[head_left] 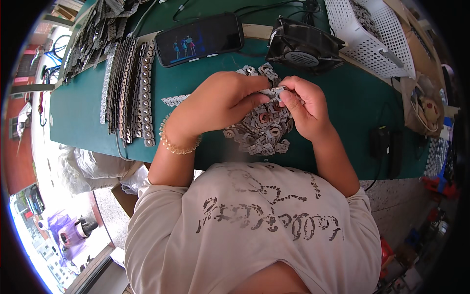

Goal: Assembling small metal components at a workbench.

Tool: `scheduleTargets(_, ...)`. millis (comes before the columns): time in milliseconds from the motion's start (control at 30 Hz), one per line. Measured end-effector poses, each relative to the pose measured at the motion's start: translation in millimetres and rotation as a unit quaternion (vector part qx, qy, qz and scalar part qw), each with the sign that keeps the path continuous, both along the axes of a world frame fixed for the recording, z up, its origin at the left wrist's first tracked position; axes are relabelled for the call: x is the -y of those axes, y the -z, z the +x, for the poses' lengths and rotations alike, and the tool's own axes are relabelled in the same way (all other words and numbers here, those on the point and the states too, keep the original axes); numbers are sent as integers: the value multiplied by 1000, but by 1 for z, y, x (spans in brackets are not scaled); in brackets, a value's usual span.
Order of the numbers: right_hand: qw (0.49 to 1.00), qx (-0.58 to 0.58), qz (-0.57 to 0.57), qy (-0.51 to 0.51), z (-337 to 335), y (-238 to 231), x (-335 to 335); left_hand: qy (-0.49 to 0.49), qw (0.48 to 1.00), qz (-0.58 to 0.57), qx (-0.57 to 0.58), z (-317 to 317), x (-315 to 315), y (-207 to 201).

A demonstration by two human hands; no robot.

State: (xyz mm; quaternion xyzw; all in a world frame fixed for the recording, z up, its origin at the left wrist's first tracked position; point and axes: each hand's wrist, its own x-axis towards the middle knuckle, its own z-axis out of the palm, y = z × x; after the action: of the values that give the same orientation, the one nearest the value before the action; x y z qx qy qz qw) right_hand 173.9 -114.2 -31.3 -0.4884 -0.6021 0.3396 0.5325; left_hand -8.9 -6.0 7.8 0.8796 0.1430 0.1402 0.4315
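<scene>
A short strip of linked grey metal pieces (175, 100) sticks out to the left from beneath my left hand (223, 100). My left hand's thumb and fingers are closed on its other end. My right hand (307, 105) pinches a small metal piece (275, 93) right against that end, between thumb and forefinger. Whether the two are joined there is too small to tell. Under and around both hands lies a heap of loose metal pieces (264, 128), some with round brownish or silvery centres. My left palm hides the middle of the strip.
Several long metal strips (128, 93) lie side by side at the left, with a tangled pile (95, 36) behind. A phone (200, 39) and a black fan (306, 46) stand beyond the heap. A white perforated basket (374, 46) is far right; black adapters (384, 147) lie nearer.
</scene>
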Motion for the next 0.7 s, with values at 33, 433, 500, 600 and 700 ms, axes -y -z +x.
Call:
scheduleTargets(33, 1000, -11, -5, -11, 1, -1, 0, 6, 1000, -11, -2, 0, 0, -1)
scheduleTargets(433, 991, -97, -53, -76, 5, -4, 3, 48, 998, -42, 5, -2, 0, -5)
scheduleTargets(500, 990, -105, -60, -77, 5, -4, 3, 50, 998, -38, 9, -2, 1, -6)
scheduleTargets(600, 996, -55, -43, -63, 7, -4, 2, 33, 999, 3, 15, -1, 2, -7)
scheduleTargets(700, 998, 62, -2, -17, 10, -6, -3, -6, 998, 53, 14, -1, 2, -2)
